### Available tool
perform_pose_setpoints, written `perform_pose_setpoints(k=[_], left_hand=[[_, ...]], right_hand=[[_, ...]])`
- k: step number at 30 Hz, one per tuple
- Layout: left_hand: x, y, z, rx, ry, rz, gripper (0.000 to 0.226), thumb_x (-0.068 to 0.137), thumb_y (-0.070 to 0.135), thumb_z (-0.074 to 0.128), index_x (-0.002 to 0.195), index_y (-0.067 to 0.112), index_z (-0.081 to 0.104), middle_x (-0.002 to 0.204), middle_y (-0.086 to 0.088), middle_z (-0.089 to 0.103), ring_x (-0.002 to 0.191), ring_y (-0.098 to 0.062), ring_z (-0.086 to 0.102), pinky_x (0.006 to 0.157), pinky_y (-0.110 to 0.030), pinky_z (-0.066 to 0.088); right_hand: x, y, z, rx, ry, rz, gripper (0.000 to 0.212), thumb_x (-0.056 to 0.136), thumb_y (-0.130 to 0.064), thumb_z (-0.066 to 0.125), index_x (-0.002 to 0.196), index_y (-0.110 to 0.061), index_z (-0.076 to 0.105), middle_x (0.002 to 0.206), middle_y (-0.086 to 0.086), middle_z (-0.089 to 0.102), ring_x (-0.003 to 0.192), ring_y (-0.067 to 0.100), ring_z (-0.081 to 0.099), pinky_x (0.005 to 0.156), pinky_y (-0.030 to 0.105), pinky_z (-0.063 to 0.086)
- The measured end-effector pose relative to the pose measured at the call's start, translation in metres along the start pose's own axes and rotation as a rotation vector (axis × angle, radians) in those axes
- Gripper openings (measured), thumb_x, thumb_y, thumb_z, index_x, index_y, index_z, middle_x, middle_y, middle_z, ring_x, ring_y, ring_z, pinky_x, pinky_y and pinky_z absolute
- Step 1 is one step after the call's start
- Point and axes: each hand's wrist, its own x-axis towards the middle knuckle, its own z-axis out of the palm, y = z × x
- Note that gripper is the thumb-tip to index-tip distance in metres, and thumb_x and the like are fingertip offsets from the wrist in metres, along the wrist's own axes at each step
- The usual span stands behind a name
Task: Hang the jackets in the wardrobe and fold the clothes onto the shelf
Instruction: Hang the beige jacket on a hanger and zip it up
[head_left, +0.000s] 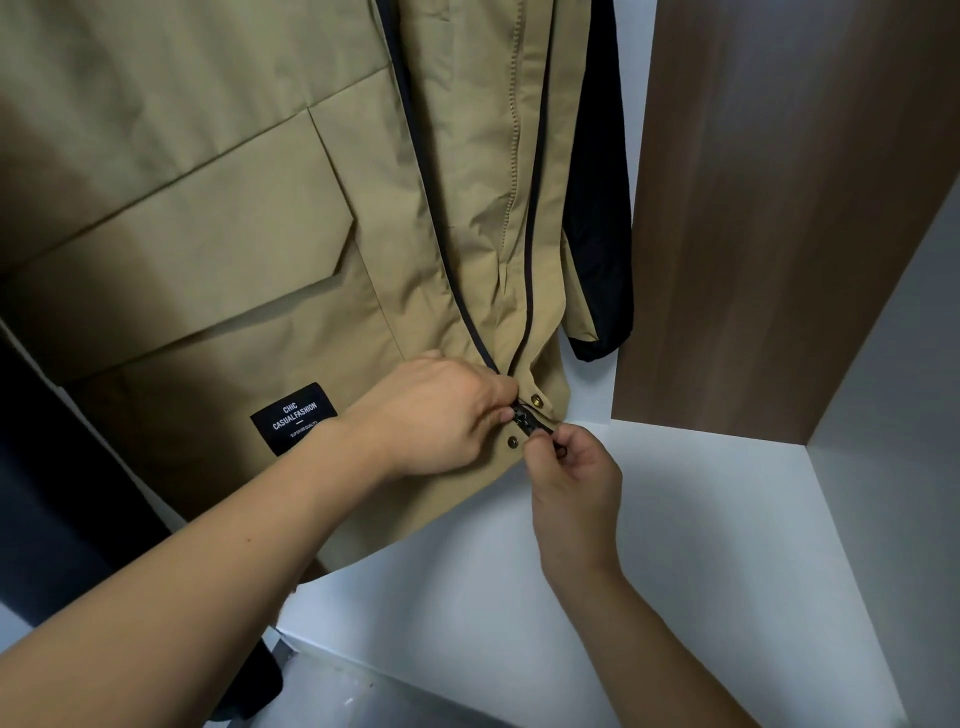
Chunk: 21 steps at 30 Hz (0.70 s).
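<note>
A tan jacket (249, 218) hung inside the wardrobe, filling the left and centre of the view, its hem just above the white wardrobe floor (675, 519). The front opening ran down the right part of the garment, edged by two dark zipper tapes (530, 291) that stood apart higher up and converged at the hem. A black sleeve cuff (597, 343) hung at the jacket's right side, near the brown wood-grain panel (779, 234).

The left hand (436, 415) gripped the left front edge at the hem, fingers curled around the fabric just beside the zipper base. The right hand (571, 467) came up from below, thumb and fingers pinching the dark zipper slider (530, 423) at the bottom of the opening. The two hands sat close together, nearly touching at the zipper.

Two brass snap studs (534, 399) showed on the hem, one above the slider and one below it. A black label (293, 415) with white lettering reading "CHIC CASUALFASHION" was sewn on the lower left front, under a large flap pocket (208, 249). A dark garment (52, 467) hung at the far left edge, partly hidden.
</note>
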Motion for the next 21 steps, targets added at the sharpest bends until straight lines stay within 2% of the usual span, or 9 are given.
perform_pose_setpoints(k=[2,4,8,10,12,13,16,18,21], left_hand=[[0.003,0.0,-0.002,0.016,0.004,-0.018,0.024,0.099,0.031,0.044,0.078,0.027,0.034,0.077,0.008,0.05,0.087,-0.025,0.058,0.073,-0.031,0.028],[0.005,0.0,-0.004,0.01,-0.011,-0.038,0.023,0.099,0.031,0.045,0.078,0.026,0.037,0.078,0.006,0.053,0.089,-0.025,0.058,0.075,-0.033,0.032],[0.007,0.002,-0.01,-0.022,-0.04,-0.078,0.025,0.1,0.03,0.046,0.077,0.027,0.037,0.074,0.008,0.046,0.091,-0.025,0.056,0.082,-0.035,0.037],[0.007,0.002,-0.012,-0.113,-0.041,-0.156,0.022,0.102,0.029,0.046,0.081,0.026,0.04,0.077,0.006,0.048,0.094,-0.028,0.056,0.079,-0.033,0.034],[0.004,0.004,-0.01,-0.199,-0.03,-0.224,0.026,0.103,0.028,0.045,0.078,0.026,0.039,0.078,0.006,0.05,0.091,-0.026,0.053,0.079,-0.032,0.032],[0.002,0.006,-0.008,-0.233,-0.029,-0.248,0.03,0.104,0.028,0.044,0.074,0.026,0.038,0.076,0.007,0.049,0.088,-0.023,0.05,0.079,-0.031,0.03],[-0.005,0.009,-0.007,-0.371,-0.037,-0.308,0.033,0.104,0.028,0.044,0.072,0.027,0.039,0.07,0.009,0.049,0.073,-0.013,0.044,0.071,-0.028,0.027],[-0.008,0.008,-0.009,-0.427,-0.017,-0.337,0.029,0.104,0.028,0.044,0.075,0.026,0.041,0.069,0.008,0.049,0.069,-0.012,0.046,0.067,-0.03,0.029],[-0.01,0.009,-0.013,-0.483,0.05,-0.342,0.027,0.104,0.027,0.044,0.077,0.028,0.043,0.071,0.006,0.052,0.073,-0.017,0.05,0.068,-0.033,0.039]], right_hand=[[0.001,0.0,0.002,0.008,0.027,0.014,0.027,0.07,-0.024,0.06,0.063,-0.002,0.045,0.054,-0.005,0.034,0.052,0.011,0.024,0.044,0.02,0.023],[0.002,-0.001,0.003,0.026,0.043,0.027,0.027,0.068,-0.024,0.06,0.063,-0.001,0.046,0.055,-0.002,0.036,0.052,0.012,0.025,0.043,0.02,0.024],[0.004,-0.003,0.002,0.066,0.026,0.066,0.028,0.07,-0.026,0.062,0.063,-0.002,0.049,0.058,0.002,0.041,0.056,0.014,0.033,0.045,0.016,0.029],[0.007,-0.003,-0.001,0.105,-0.06,0.113,0.025,0.078,-0.027,0.067,0.059,-0.014,0.058,0.059,-0.001,0.048,0.058,0.013,0.045,0.06,0.016,0.041],[0.011,-0.006,-0.004,0.171,-0.147,0.18,0.022,0.087,-0.025,0.067,0.065,-0.021,0.065,0.063,-0.003,0.054,0.062,0.012,0.052,0.074,0.03,0.045],[0.013,-0.009,-0.006,0.252,-0.181,0.24,0.021,0.089,-0.025,0.065,0.07,-0.018,0.067,0.065,-0.001,0.057,0.062,0.013,0.054,0.075,0.033,0.045],[0.021,-0.017,-0.01,0.491,-0.253,0.443,0.018,0.094,-0.025,0.059,0.086,-0.011,0.066,0.068,0.003,0.06,0.063,0.014,0.055,0.068,0.029,0.048],[0.023,-0.019,-0.011,0.468,-0.293,0.487,0.015,0.094,-0.023,0.059,0.087,-0.01,0.064,0.07,0.003,0.061,0.064,0.014,0.055,0.068,0.029,0.048],[0.021,-0.022,-0.011,0.458,-0.354,0.539,0.012,0.088,-0.022,0.062,0.087,-0.011,0.066,0.074,0.002,0.062,0.064,0.013,0.055,0.069,0.029,0.048]])
